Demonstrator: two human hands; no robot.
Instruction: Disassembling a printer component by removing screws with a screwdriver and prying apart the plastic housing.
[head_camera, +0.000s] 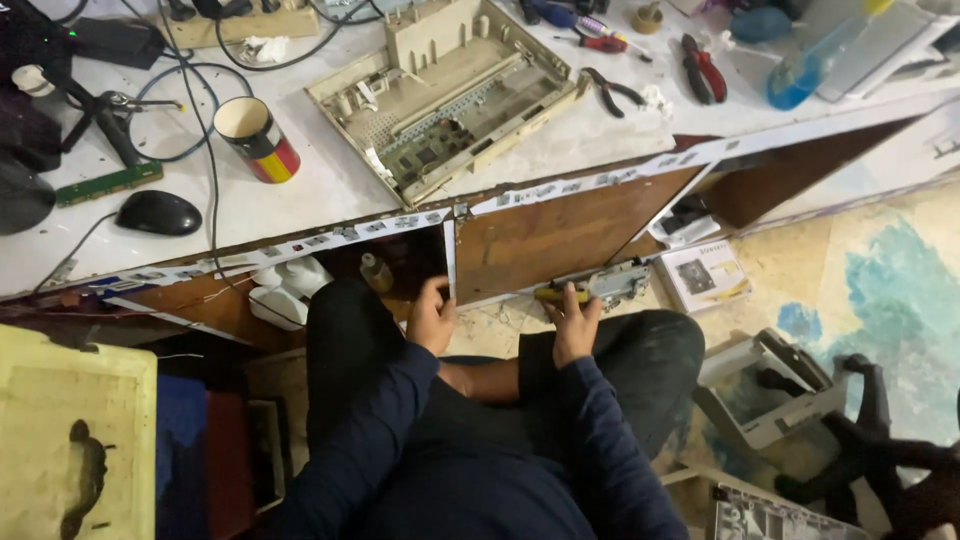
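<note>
I sit at a white workbench (330, 190), looking down at my lap. My right hand (574, 322) grips a yellow-handled tool (560, 294) that lies against a grey metal mechanism part (612, 282), held just above my right knee. My left hand (432, 316) rests on my left knee by the edge of a brown cabinet door (545, 235), fingers curled; nothing shows in it. On the bench above lies an opened beige machine casing (450, 90) with its circuit board exposed.
A striped mug (258, 138), a black mouse (158, 212), cables, pliers (612, 90) and red-handled cutters (705, 68) lie on the bench. White bottles (285, 290) stand under it. A booklet (702, 275), a grey printer part (765, 390) and a chair base (880, 450) occupy the floor at right.
</note>
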